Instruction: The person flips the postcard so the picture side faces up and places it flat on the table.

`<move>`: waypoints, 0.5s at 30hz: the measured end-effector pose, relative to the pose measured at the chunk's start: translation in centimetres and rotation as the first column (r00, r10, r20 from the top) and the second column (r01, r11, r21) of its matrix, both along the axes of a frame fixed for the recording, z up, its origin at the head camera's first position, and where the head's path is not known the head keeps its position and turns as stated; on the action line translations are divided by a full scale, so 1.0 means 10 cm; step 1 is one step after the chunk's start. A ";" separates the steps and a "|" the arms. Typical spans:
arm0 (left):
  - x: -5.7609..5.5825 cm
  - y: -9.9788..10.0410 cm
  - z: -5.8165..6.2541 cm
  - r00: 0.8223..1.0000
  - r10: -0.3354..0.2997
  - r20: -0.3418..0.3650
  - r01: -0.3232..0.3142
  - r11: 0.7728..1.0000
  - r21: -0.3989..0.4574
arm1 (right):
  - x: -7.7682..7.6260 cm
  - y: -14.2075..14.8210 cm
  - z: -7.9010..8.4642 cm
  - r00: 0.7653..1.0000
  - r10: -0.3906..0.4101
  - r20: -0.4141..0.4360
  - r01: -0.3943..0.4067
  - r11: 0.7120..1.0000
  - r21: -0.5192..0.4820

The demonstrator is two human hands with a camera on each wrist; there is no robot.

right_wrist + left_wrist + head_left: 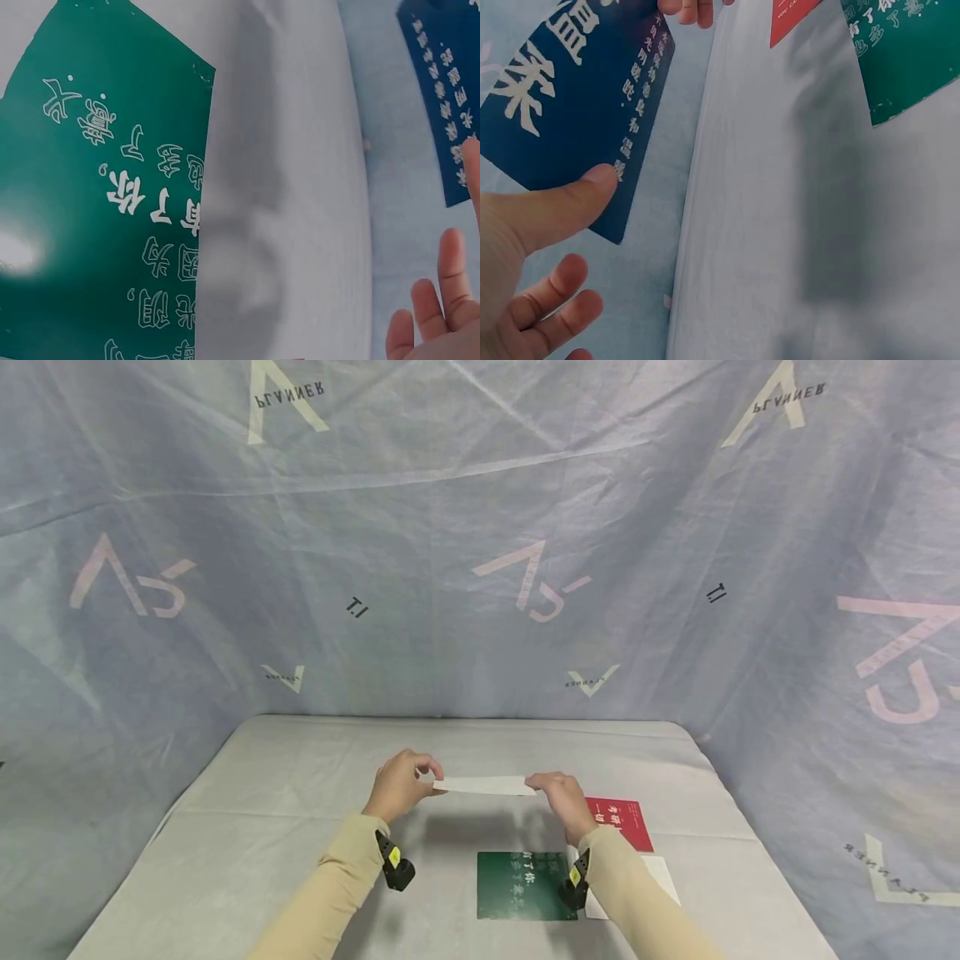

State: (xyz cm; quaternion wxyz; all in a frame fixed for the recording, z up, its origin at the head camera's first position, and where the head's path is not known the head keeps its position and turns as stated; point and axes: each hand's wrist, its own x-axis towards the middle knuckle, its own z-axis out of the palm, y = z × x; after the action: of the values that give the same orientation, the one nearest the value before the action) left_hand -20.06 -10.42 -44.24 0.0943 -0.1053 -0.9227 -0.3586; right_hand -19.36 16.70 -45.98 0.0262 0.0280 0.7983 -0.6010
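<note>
Raised above the table, a thin rectangular card [483, 786] is held level between both hands. Its pale side faces the head camera; in the left wrist view its dark blue underside [562, 112] carries white Chinese characters. The left hand [403, 785] pinches the left end, thumb on the blue face and the other fingers partly bent. At the opposite end, the right hand [566, 802] grips the card's edge, with some fingers spread apart in the right wrist view. Below lies a green card [517, 889] with white lettering, partly overlapped by the right wrist.
A red card [630, 827] with white writing lies right of the right hand. Nearer, a white card [662, 875] is partly hidden under the right forearm. Pale cloth covers the table [300, 768], and a printed grey-blue curtain [427, 635] hangs behind it.
</note>
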 end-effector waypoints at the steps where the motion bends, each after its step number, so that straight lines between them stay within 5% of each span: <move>1: 0.00 0.01 0.00 1.000 0.008 -0.007 -0.008 1.000 0.001 | 0.01 0.00 0.00 1.000 -0.009 -0.002 0.009 1.000 -0.003; 6: 0.00 0.04 0.03 0.997 0.072 -0.007 -0.072 0.997 0.011 | 0.00 0.03 -0.01 0.997 -0.049 -0.052 0.049 0.999 -0.001; 15: 0.01 0.04 0.04 0.991 -0.023 0.130 0.004 0.990 0.144 | -0.05 0.12 -0.04 0.991 -0.043 -0.130 0.049 0.998 0.039</move>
State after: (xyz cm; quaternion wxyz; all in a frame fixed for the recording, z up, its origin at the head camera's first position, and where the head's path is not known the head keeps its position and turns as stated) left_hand -20.01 -9.98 -43.87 0.0384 -0.0807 -0.8980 -0.4309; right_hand -19.81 17.87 -46.37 -0.0401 0.0080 0.8099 -0.5852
